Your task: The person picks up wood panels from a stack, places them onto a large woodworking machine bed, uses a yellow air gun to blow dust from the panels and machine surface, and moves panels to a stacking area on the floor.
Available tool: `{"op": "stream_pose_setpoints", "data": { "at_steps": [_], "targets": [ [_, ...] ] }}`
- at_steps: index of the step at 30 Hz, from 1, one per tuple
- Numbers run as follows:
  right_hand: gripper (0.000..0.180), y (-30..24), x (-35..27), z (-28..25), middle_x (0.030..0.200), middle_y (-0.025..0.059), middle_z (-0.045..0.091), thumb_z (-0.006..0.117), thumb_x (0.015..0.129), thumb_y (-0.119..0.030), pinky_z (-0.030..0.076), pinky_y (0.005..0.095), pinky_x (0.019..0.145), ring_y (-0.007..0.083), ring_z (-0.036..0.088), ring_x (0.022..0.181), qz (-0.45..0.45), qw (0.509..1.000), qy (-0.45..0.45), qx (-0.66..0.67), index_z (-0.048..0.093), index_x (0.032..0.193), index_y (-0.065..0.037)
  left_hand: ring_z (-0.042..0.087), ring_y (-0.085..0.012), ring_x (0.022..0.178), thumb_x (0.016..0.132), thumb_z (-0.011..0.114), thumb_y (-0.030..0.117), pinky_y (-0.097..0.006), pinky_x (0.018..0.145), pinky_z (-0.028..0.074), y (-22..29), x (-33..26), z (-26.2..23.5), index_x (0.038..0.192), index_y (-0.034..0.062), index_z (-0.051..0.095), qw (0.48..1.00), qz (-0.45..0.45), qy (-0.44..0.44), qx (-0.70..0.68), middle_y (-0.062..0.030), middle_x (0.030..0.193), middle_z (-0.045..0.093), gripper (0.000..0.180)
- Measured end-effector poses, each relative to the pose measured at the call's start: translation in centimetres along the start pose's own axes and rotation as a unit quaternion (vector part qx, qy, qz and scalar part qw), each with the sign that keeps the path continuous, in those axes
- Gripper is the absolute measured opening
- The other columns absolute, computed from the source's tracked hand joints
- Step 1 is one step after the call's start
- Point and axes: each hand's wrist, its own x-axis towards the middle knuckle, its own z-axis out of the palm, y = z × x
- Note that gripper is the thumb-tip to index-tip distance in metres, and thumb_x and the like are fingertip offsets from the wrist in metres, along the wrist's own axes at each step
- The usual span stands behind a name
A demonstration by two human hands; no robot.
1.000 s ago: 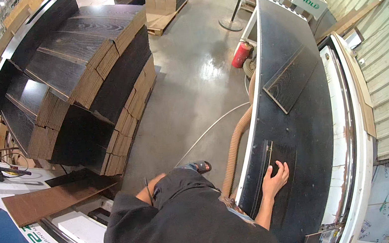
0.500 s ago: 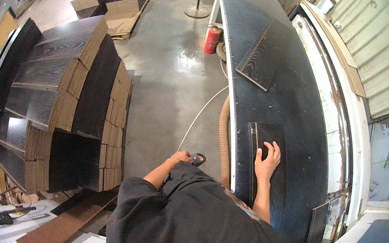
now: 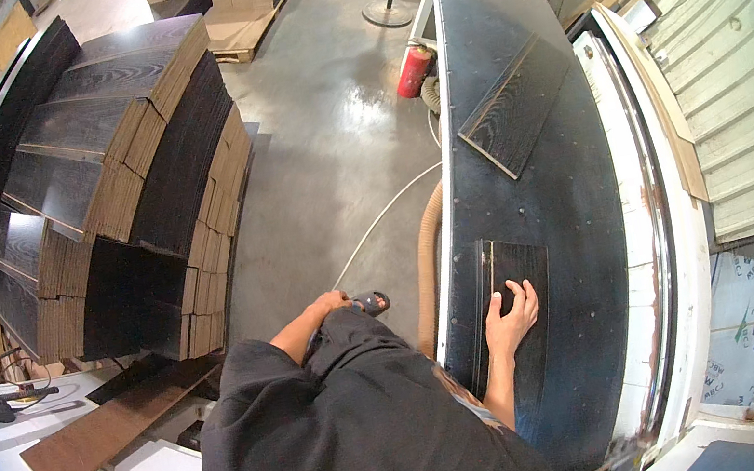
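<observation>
My right hand [image 3: 512, 315] rests over a dark wood-grain panel [image 3: 526, 264] on the long black table [image 3: 552, 200], its fingers apart and slightly bent, gripping nothing visible. A pale line runs along the panel's left part. Farther up the table, a second dark wood-grain panel [image 3: 515, 112] lies at an angle. Down by my left thigh, my left hand [image 3: 325, 304] is closed. A thin white hose [image 3: 374, 214] reaches up to it from the table's side. Whatever the left hand holds is hidden by the hand and my leg.
Tall stacks of dark-faced boards [image 3: 109, 168] stand at left, beyond a grey floor aisle. A ribbed tan hose [image 3: 432, 256] and a red fire extinguisher [image 3: 415, 71] sit along the table's left side. A brown board [image 3: 114, 431] lies at lower left. A white rail [image 3: 629, 159] borders the table's right.
The whole view has shifted slightly. My left hand sits a little farther left against the floor. My right hand stays over the near panel. The dark piece at the table's near right edge has mostly left view.
</observation>
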Motion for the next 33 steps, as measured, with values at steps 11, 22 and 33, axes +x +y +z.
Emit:
{"op": "stream_pose_setpoints", "data": {
  "at_steps": [11,22,33],
  "targets": [
    [0.033,0.0,0.1,0.1,0.144,0.0154,0.048,0.068,0.09,-0.02,0.029,0.0539,0.116,0.0364,0.041,0.138,0.005,1.0,0.002,-0.004,0.065,0.122,-0.012,0.064,-0.0388,0.117,0.089,0.063,0.046,-0.047,0.1,0.05,1.2,-2.3,-1.2,0.125,0.0116,0.07,1.0,-0.02,-0.018,-0.001,-0.0209,0.123,0.07,0.051],
    [0.034,0.1,0.1,0.1,0.143,0.0161,0.049,0.069,0.089,-0.019,0.029,0.0537,0.116,0.0368,0.041,0.137,-0.004,1.0,0.008,0.003,0.065,0.122,-0.011,0.065,-0.039,0.116,0.089,0.063,0.043,-0.046,0.1,0.05,1.8,-2.7,-1.1,0.124,0.0117,0.071,1.0,-0.017,0.005,-0.014,-0.0206,0.122,0.07,0.048],
    [0.033,0.2,0.0,0.2,0.144,0.0158,0.049,0.069,0.089,-0.019,0.029,0.0538,0.115,0.0366,0.041,0.138,-0.005,1.0,0.012,0.004,0.065,0.121,-0.012,0.065,-0.0379,0.116,0.087,0.063,0.045,-0.046,0.1,0.05,1.6,-1.6,-1.3,0.125,0.012,0.071,1.0,-0.018,-0.013,-0.004,-0.0186,0.123,0.071,0.051]
  ]
}}
